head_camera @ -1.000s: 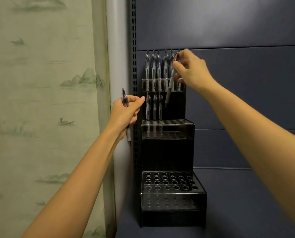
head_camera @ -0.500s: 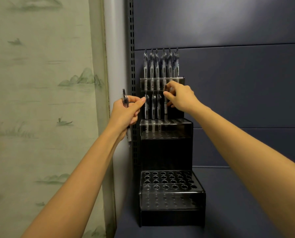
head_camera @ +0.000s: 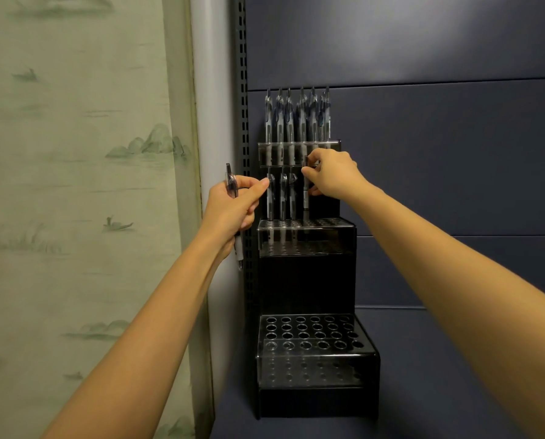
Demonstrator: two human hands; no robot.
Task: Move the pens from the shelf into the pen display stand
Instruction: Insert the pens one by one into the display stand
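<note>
A black three-tier pen display stand (head_camera: 307, 280) stands on a dark shelf. Several pens (head_camera: 296, 122) fill its top tier. Three pens (head_camera: 282, 198) stand in the middle tier at its left. My right hand (head_camera: 331, 177) pinches a fourth pen (head_camera: 306, 201) upright, its tip at a hole of the middle tier just right of those three. My left hand (head_camera: 233, 207) grips another pen (head_camera: 233, 191) upright, left of the stand. The bottom tier (head_camera: 315, 350) shows only empty holes.
A slotted metal upright (head_camera: 244, 90) runs along the stand's left side. Dark blue back panels (head_camera: 439, 153) lie behind. The shelf floor (head_camera: 439, 375) spreads to the stand's right. A pale green curtain (head_camera: 74, 185) with a landscape print hangs at left.
My right hand came down from the top tier with a pen to the middle tier, and now holds it upright over a hole. My left hand has stayed in place.
</note>
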